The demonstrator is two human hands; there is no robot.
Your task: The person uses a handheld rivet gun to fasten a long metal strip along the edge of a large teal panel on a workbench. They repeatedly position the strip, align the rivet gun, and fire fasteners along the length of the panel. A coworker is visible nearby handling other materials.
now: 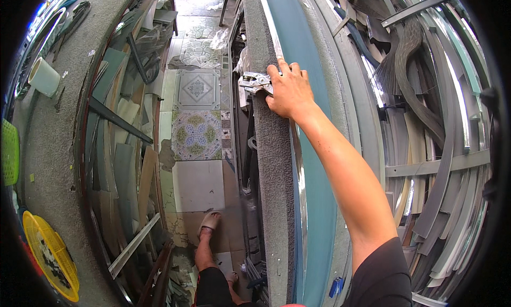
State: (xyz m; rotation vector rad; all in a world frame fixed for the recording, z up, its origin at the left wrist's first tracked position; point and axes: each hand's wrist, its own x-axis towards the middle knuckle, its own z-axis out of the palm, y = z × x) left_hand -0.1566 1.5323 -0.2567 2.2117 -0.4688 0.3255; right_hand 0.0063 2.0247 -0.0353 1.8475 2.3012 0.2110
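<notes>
My right hand point(291, 91) reaches over a long workbench with its fingers curled. Between its thumb and forefinger is a silvery metal clamp-like tool point(256, 83), which juts out past the bench's left edge. Under the fingers runs a long, narrow shiny metal strip point(272, 27). It lies along the edge of a long blue-green panel point(319, 200). Grey carpet-like covering point(274, 174) lines the bench left of the panel. My palm hides part of the tool and strip. My left hand is out of view.
Racks of grey strips point(447, 200) stand at right; offcuts point(122, 163) fill a shelf at left. A white cup point(44, 77) and yellow basket point(50, 256) sit on the left bench. A small blue object point(336, 287) lies near me. Tiled floor point(197, 184) runs between.
</notes>
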